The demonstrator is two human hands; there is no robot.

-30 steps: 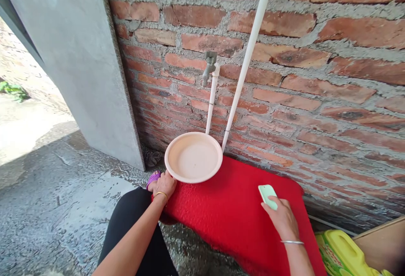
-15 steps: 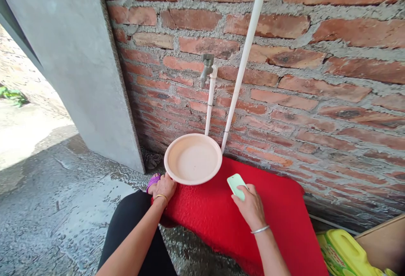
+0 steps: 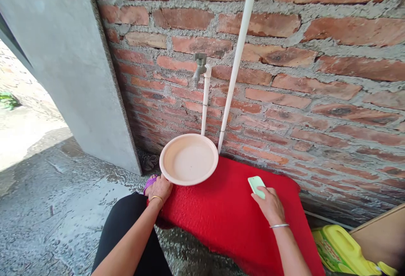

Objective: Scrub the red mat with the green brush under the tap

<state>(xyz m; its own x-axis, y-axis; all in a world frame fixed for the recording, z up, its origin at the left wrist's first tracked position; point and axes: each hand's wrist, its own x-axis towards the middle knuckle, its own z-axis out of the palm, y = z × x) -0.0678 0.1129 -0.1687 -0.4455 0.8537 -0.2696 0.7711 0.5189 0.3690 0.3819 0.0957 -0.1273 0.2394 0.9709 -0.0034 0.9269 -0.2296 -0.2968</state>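
Now | our right hand (image 3: 270, 206), clamped on the pale-green block (image 3: 256, 182), has shifted toward the back-right corner of the red cloth (image 3: 205, 221), farther from the basin (image 3: 190, 162) | our left hand (image 3: 160, 188) at left edge; grip, we can't tell

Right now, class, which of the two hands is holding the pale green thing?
The right hand, wearing the silver bracelet, grips the pale green thing. The left hand, wearing the gold bracelet, is by the basin, without it.
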